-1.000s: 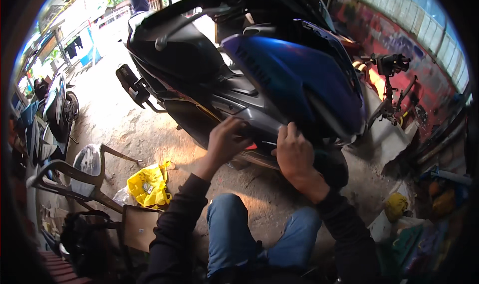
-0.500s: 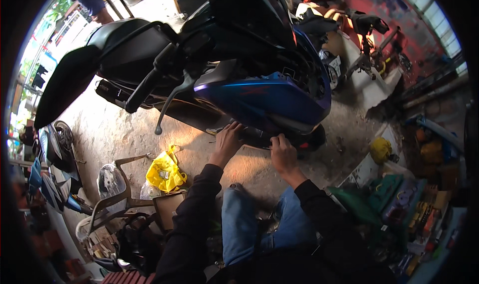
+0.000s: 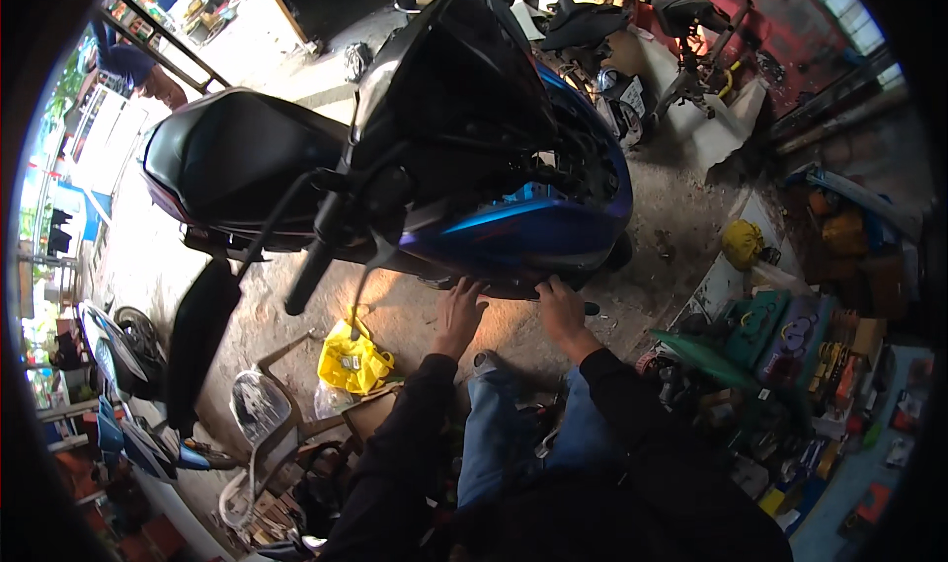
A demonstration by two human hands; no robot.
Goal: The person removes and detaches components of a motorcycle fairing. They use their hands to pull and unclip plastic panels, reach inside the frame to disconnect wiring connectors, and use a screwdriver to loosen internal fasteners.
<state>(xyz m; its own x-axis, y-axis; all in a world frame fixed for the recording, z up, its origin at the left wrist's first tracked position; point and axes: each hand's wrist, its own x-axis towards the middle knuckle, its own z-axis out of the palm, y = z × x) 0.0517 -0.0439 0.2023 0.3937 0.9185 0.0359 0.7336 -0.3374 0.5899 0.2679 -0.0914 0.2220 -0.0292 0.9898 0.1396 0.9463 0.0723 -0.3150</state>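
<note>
A dark motor scooter with a glossy blue-purple side fairing (image 3: 494, 231) stands before me, its black seat (image 3: 252, 147) toward the far left. My left hand (image 3: 460, 317) reaches up to the fairing's lower edge, its fingers bent over that edge and its thumb off to the side. About a hand's length to the right, my right hand (image 3: 564, 312) is curled at the same lower panel (image 3: 518, 283). The fingertips of both hands are partly hidden against the dark panel. Above my left hand hang the handlebar grip (image 3: 314, 276) and its brake lever (image 3: 365, 281).
A yellow bag (image 3: 354, 360) lies on the floor by a chair (image 3: 267, 414), left of my legs. Green tool cases (image 3: 755, 325) and mixed parts crowd the right side. Another scooter (image 3: 123, 355) is at the left. A person (image 3: 138, 73) is at the far upper left.
The view has shifted; the seat shows more and the handlebar appears lower. My left hand has turned a little, its thumb now further from the fingers. My right hand stays at the panel's edge.
</note>
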